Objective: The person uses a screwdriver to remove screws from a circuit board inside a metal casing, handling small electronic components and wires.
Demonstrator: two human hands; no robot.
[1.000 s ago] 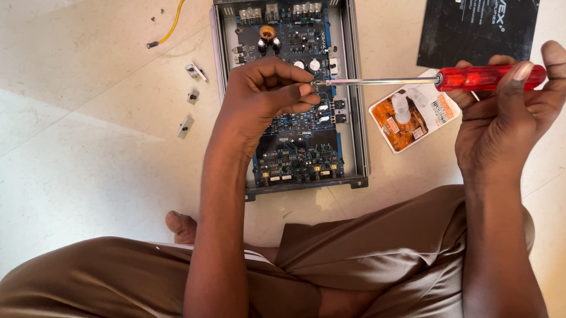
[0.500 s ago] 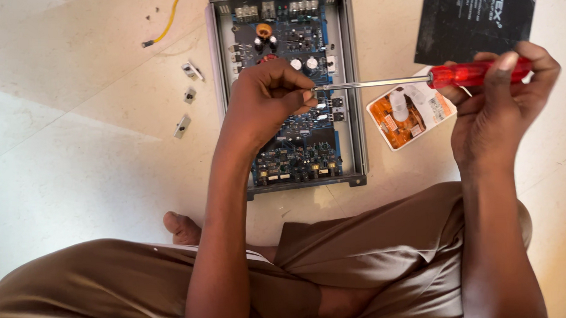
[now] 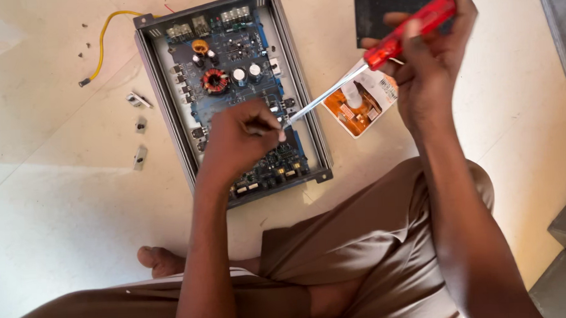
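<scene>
- A red-handled screwdriver (image 3: 380,61) is held slanted, its tip met at the blue circuit board (image 3: 230,85) inside an open grey metal case (image 3: 306,108).
- The case is laid on a pale tiled floor (image 3: 59,204), near its far edge in view; a yellow wire (image 3: 103,40) and small metal clips (image 3: 138,129) lie left of it, an orange packet (image 3: 362,103) and a black cover (image 3: 384,11) right.
- The right hand (image 3: 433,60) is curled shut around the handle.
- The left hand (image 3: 238,142) is rested on the board, fingertips (image 3: 276,133) pinched together at the shaft's tip.
</scene>
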